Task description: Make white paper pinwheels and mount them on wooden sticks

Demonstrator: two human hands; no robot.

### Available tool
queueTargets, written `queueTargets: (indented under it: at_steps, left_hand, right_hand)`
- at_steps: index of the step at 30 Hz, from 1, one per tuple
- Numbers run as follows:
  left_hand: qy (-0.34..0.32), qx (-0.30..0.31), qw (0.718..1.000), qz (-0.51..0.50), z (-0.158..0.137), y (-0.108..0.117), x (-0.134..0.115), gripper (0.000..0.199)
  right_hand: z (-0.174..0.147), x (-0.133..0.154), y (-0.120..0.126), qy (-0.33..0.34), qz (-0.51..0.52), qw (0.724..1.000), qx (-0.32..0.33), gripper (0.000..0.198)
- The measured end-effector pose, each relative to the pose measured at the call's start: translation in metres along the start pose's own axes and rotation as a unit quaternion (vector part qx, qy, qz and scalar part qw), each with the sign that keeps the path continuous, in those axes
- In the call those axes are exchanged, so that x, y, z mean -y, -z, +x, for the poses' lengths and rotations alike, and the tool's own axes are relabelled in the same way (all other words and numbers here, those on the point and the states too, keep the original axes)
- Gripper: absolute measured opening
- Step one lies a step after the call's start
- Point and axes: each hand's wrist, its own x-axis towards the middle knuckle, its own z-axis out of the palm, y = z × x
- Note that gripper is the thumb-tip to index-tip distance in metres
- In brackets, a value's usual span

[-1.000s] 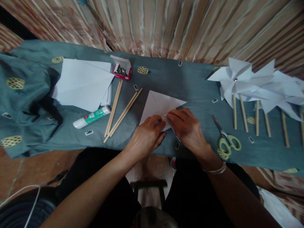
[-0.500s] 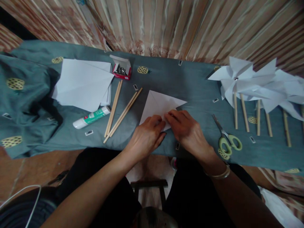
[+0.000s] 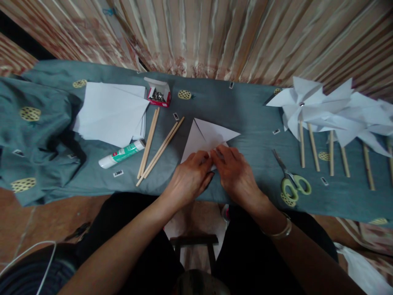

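Note:
A white sheet of paper (image 3: 196, 139), with a slit running in from its far corner, lies on the cloth in front of me. My left hand (image 3: 192, 174) has its fingers closed on the near part of the sheet. From the other side, my right hand (image 3: 235, 172) pinches the paper close to the left fingertips. The fingers cover the spot where they meet. To the right of my hands rest scissors with green handles (image 3: 296, 188). Several thin wooden sticks (image 3: 159, 151) lie to the left.
On the left are a stack of white paper (image 3: 110, 110), a glue stick (image 3: 121, 154) and an open small red box (image 3: 159, 98) of metal pieces. Several white paper pinwheels (image 3: 310, 102) on sticks lie at the right. A pleated curtain (image 3: 196, 37) hangs behind the cloth-covered table (image 3: 245, 98).
The slit at the sheet's far corner has parted slightly wider. My right hand has shifted a little downward against the left fingers, and the camera view has tilted slightly.

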Motion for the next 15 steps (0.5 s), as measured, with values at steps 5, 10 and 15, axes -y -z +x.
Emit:
queueTargets:
  at_steps: [5,10,15]
  left_hand:
    - [-0.001,-0.003,1.0,-0.004,-0.001,0.0,0.001,0.029]
    - [-0.006,-0.006,1.0,0.009,-0.002,-0.001,0.0,0.024]
    - [-0.023,-0.022,0.998,0.047,-0.002,-0.002,-0.003,0.029]
  right_hand:
    - [-0.007,-0.012,0.005,0.009,0.113,0.993,-0.018,0.037]
    - [-0.011,-0.022,0.009,-0.013,0.2,0.979,-0.025,0.04]
    - [-0.01,-0.02,0.008,-0.02,0.205,0.978,-0.04,0.041]
